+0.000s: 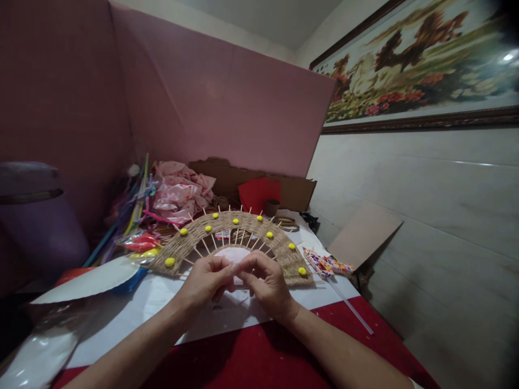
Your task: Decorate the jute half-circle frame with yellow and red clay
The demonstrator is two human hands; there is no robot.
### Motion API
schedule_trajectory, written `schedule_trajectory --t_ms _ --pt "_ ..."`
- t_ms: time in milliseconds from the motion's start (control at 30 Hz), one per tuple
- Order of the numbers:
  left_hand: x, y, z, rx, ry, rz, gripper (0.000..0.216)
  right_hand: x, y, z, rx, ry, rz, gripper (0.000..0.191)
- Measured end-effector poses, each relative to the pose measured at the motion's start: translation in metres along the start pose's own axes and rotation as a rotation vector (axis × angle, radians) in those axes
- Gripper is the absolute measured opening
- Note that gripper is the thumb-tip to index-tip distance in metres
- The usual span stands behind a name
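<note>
A fan-shaped piece woven from jute twine (pixel 243 221) lies on the white sheet (pixel 162 302), with thin wooden sticks radiating from a pink centre (pixel 232 254) and several yellow pompoms (pixel 170 262) on the weave. My left hand (pixel 205 281) and my right hand (pixel 265 281) meet at the pink centre, fingers curled and pinched together at its lower edge. What they pinch is too small to name.
A paper plate (pixel 85 281) lies at the left beside coloured sticks and straws (pixel 133 210) and crumpled pink plastic (pixel 180 189). Cardboard (pixel 251 178), a red sheet (pixel 259 193) and a small cup (pixel 271 206) stand behind. A patterned packet (pixel 328 265) lies right. Red cloth (pixel 263 351) covers the near edge.
</note>
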State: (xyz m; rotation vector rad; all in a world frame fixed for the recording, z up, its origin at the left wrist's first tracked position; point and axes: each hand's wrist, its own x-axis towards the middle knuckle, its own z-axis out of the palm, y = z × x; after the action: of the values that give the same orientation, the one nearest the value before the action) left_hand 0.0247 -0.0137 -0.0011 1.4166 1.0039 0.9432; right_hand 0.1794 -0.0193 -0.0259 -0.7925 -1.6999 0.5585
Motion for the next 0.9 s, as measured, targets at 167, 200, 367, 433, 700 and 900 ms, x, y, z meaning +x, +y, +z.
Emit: schedule_trajectory --t_ms 167,200,367,433,700,900 --pt "0.0011 -0.0024 -0.0009 -0.013 -0.005 0.014 0.036 -0.0001 0.0007 0.0006 0.011 -0.006 0.024 0.005" --pt "0.0013 -0.0025 -0.001 -0.012 -0.006 0.01 0.036 0.0001 0.0008 0.0005 -0.001 0.0 0.018 0.005" --pt "0.0002 0.0 -0.0004 0.0 0.002 -0.002 0.034 0.0011 -0.0002 -0.0002 -0.043 -0.011 -0.039 0.003" --pt "-0.0011 0.002 0.0004 -0.003 0.004 -0.002 0.034 0.0006 -0.0012 -0.0002 -0.049 -0.025 -0.042 0.003" --pt "-0.0025 0.0034 0.0027 -0.079 0.119 0.052 0.027 -0.0022 -0.0004 0.0013 0.156 0.004 0.126 0.009" --pt "-0.0013 0.0031 -0.0033 -0.267 0.166 0.055 0.018 0.0009 0.003 0.0009 0.358 0.051 0.281 0.018"
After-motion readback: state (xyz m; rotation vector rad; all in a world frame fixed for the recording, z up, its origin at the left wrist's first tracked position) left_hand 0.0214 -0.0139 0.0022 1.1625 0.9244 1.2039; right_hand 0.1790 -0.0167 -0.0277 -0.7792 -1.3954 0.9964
